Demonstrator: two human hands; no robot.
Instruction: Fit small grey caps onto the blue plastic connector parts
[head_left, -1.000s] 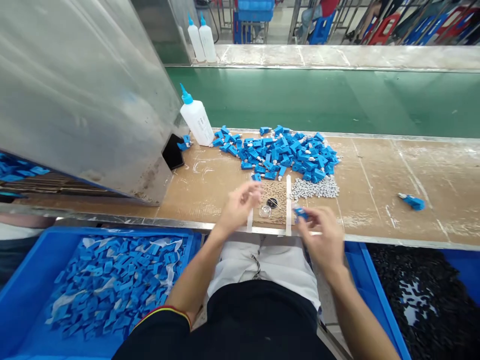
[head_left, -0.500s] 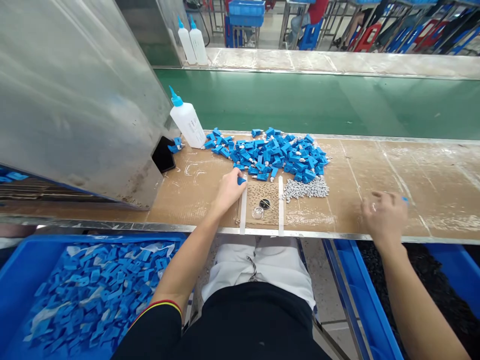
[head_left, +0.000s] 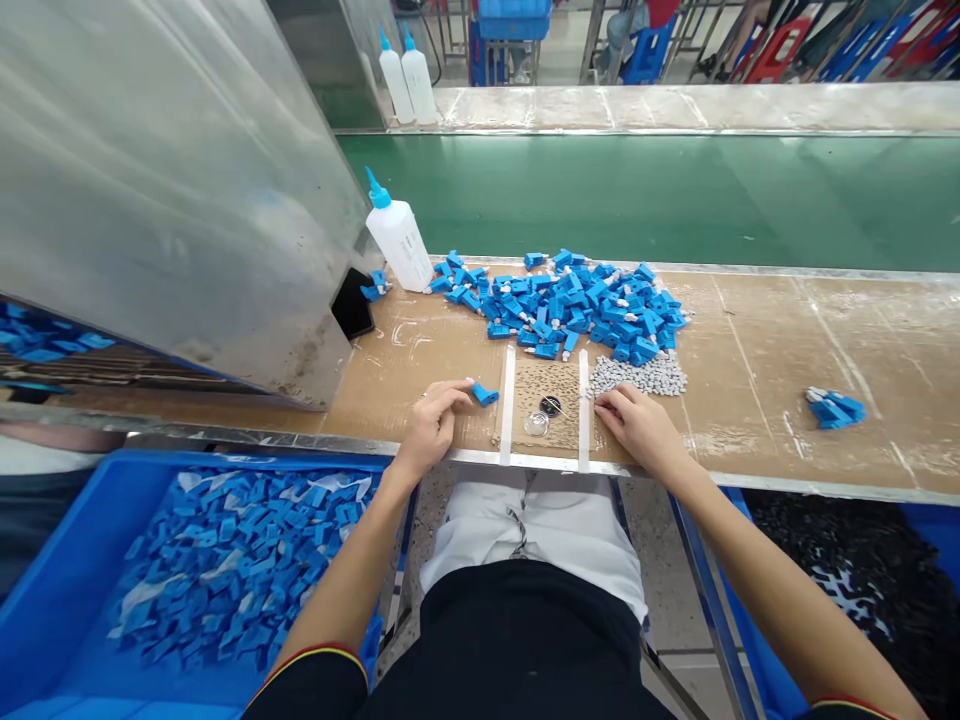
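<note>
My left hand [head_left: 433,425] is over the cardboard-covered bench, left of a taped cardboard pad [head_left: 559,380]. Its thumb and fingertips pinch one end of a small blue plastic piece [head_left: 485,395]. On the other side of the pad, my right hand [head_left: 641,428] rests low with thumb and forefinger pressed together, beside a heap of small grey pieces [head_left: 641,374]. Whatever those fingertips hold is too small to make out. A round black dish [head_left: 550,406] and a clear round dish [head_left: 536,424] sit on the pad. Behind it lies a large pile of blue plastic pieces [head_left: 577,305].
A white squeeze bottle [head_left: 401,245] and a black phone-like slab [head_left: 352,305] stand by the metal housing [head_left: 225,200]. Several blue pieces [head_left: 835,409] lie at right. Blue bins [head_left: 67,560] flank my legs. Beyond runs a green belt [head_left: 600,195].
My right hand has come left from the far right to the grey pieces; a small cluster of blue pieces now shows where it was. My left hand has drawn back nearer me with its blue piece.
</note>
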